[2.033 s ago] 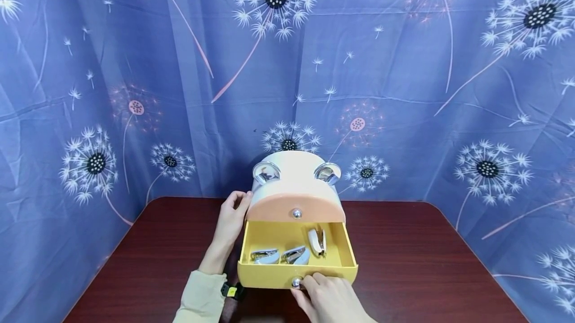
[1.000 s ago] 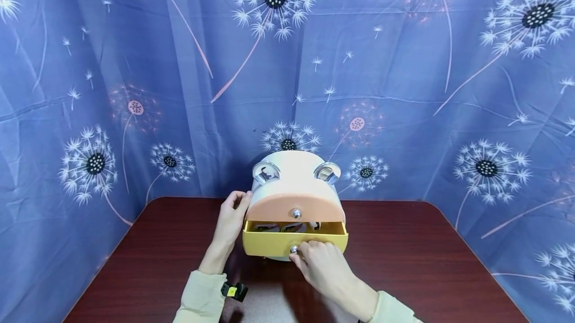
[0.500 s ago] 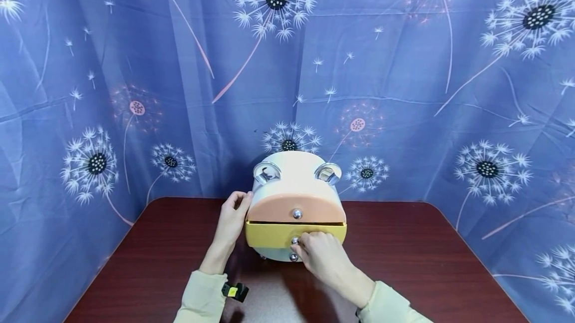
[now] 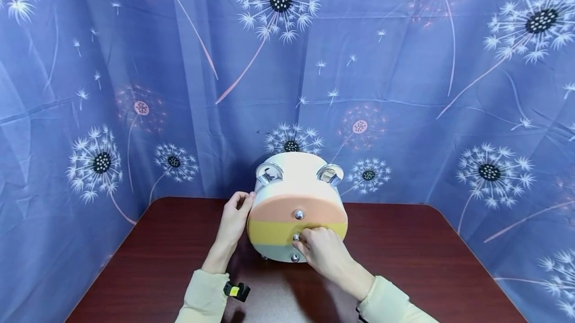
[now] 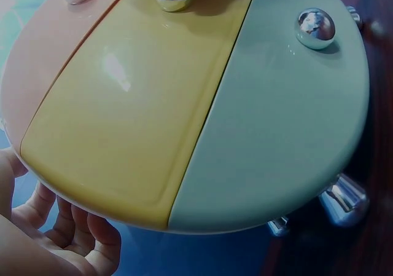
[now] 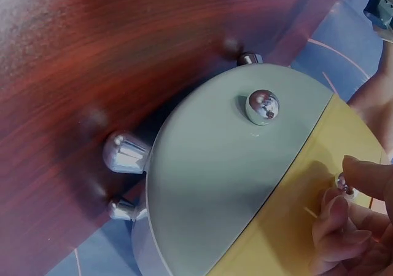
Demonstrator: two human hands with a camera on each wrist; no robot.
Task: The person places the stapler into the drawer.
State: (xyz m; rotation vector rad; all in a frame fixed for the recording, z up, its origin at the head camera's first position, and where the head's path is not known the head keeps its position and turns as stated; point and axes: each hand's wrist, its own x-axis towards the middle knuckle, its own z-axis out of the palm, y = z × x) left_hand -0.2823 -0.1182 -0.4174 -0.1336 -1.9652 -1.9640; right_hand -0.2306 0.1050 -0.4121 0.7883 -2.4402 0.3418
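A small round-fronted drawer cabinet [image 4: 294, 178] stands on the table, with a white body and a pink top drawer [image 4: 275, 209], a yellow middle drawer [image 4: 268, 233] and a pale green bottom drawer [image 4: 275, 251]. All three fronts are flush. My right hand [image 4: 327, 254] pinches the silver knob [image 4: 296, 236] of the yellow drawer between thumb and finger; the right wrist view shows this closely. My left hand [image 4: 232, 220] rests against the cabinet's left side, its fingers loosely bent. The staplers seen earlier are hidden inside the yellow drawer.
Two shiny silver ear-like cups [image 4: 269, 173] sit on the cabinet's top. Short silver feet [image 6: 126, 153] hold it above the dark red wooden table [image 4: 413, 258]. A blue dandelion-print curtain [image 4: 224, 128] hangs close behind and at both sides.
My right hand has pushed the yellow drawer from well out to fully in, covering three small staplers. My left hand has stayed at the cabinet's side.
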